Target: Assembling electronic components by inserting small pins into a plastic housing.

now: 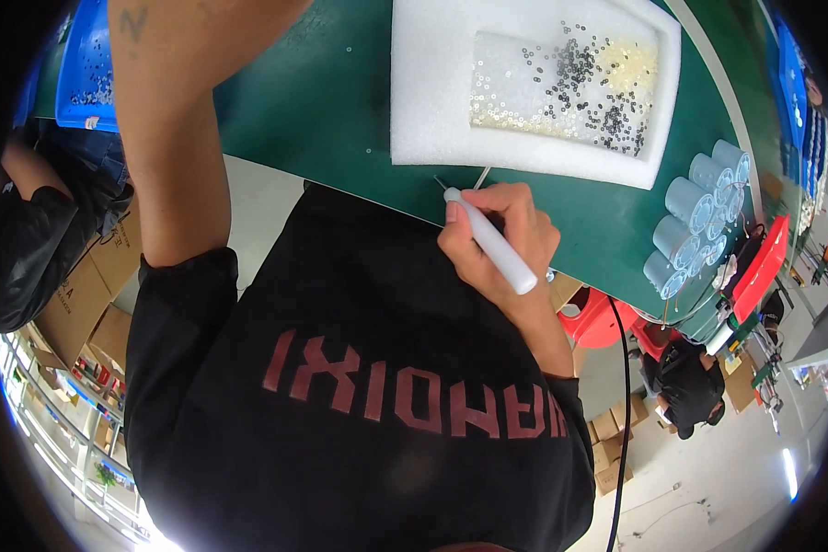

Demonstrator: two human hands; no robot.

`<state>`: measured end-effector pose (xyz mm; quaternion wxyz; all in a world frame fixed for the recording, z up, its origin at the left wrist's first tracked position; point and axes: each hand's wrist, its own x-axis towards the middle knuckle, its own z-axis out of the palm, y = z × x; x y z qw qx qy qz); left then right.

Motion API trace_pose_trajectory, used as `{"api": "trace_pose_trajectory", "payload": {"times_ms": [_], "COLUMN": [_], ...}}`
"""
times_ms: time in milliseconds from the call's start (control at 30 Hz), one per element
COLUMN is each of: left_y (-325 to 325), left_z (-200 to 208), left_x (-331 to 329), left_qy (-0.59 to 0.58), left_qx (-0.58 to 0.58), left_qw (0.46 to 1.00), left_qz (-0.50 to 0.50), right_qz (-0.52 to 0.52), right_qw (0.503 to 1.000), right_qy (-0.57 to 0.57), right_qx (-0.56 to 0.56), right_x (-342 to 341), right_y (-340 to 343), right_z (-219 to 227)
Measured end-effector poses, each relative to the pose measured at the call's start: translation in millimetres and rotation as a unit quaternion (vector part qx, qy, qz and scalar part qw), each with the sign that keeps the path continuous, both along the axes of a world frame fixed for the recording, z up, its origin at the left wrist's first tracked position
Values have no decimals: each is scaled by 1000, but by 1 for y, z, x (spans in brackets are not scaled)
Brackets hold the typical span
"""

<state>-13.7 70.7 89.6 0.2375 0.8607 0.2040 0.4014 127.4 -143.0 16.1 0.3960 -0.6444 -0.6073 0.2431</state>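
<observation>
My right hand (501,244) is closed round a white pen-shaped tool (497,247) with a thin tip, at the near edge of the green table. A second thin, pale rod (482,178) sticks out beyond the same fingers; what it belongs to is hidden by the hand. Just past the hand lies a white foam tray (432,92). In its recess are many tiny rings: black ones (575,66), cream ones (630,64) and whitish ones. My left arm (179,156) reaches up past the upper edge, so the left hand is out of sight.
Several light-blue cylinders (688,200) with wires stand at the table's right. The green table (294,110) has a few stray rings. A blue bin (87,74) is at the far left. Red chairs (591,317), a black cable (624,414) and people sit on both sides.
</observation>
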Motion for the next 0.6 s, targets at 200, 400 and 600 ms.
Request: {"api": "trace_pose_trajectory", "payload": {"times_ms": [200,400,600], "left_y": [6,-17,-74], "left_z": [-7,-1,-13], "left_x": [2,156,218], "left_qy": [70,127,198], "left_qx": [70,152,-20], "left_qw": [989,947,887], "left_qz": [-114,-252,-418], "right_qz": [98,-53,-7], "right_qw": [993,817,632], "right_qy": [-55,546,775], "right_qx": [-46,-180,-24], "right_x": [-4,25,43], "right_y": [17,-10,-45], "right_z": [17,-1,-7]}}
